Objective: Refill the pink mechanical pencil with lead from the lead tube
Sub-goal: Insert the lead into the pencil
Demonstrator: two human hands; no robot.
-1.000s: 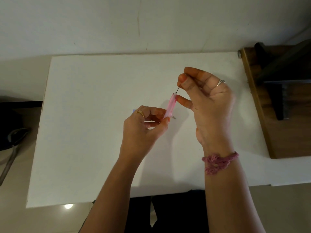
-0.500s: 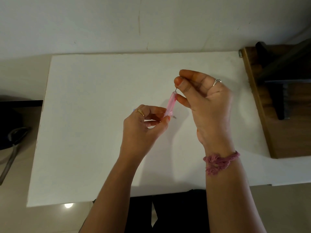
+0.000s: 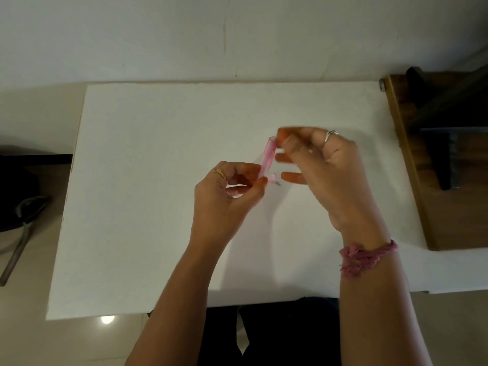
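Both hands differ little: left hand (image 3: 227,191) still pinches the pink pencil (image 3: 268,159), right hand's (image 3: 324,170) fingers blurred, grip unclear.

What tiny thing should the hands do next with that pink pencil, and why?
Probably steady the right hand and check the lead went in: its fingertips are blurred at the open top of the pink pencil, which the left hand holds tilted above the white table.
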